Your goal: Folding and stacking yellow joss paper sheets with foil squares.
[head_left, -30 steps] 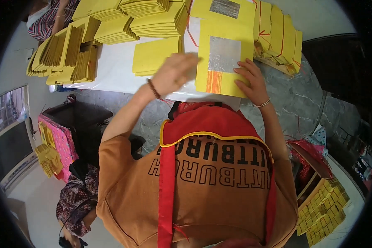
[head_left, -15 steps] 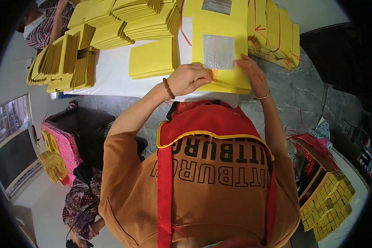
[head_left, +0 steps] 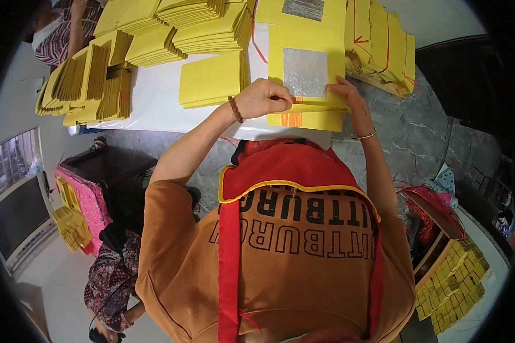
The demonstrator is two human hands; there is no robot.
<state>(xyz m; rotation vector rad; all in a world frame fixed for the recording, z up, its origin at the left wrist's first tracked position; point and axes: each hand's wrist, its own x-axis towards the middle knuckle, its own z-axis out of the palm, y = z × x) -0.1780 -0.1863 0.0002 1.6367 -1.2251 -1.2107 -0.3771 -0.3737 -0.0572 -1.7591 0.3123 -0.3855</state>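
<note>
Yellow paper sheets with a silver foil square (head_left: 305, 71) lie in a stack on the white-covered bench (head_left: 154, 103), directly ahead of the person's chest. The top sheet sits square to the near bench edge, foil face up, probably so the lower edge with its orange band (head_left: 292, 119) stays reachable for both hands.

Left hand (head_left: 263, 98): curled into a loose fist at the lower left edge of the stack. Fingers folded in against the paper edge, apparently pinching one or a few sheets; the pinch itself is hidden under the knuckles, so how many sheets cannot be told. A brown bead bracelet (head_left: 235, 108) sits on that wrist.

Right hand (head_left: 355, 103): fingers mostly extended, tips resting on the stack's right edge just beside the foil square. It presses rather than grips, likely steadying the stack so it does not slide while the other hand works the edge. A thin bangle (head_left: 365, 136) sits on that wrist.

Left of the stack: a smaller pile of plain yellow folded sheets (head_left: 214, 79), just beside it. Farther left of the stack, fanned bundles (head_left: 91, 83) stand on edge. Right of the stack, bundles tied with red string (head_left: 383, 43) lie flat. Grouping by kind suggests sorted batches.

Another person's arm (head_left: 74, 26) shows beyond the bundles, far upper left of the stack.
</note>
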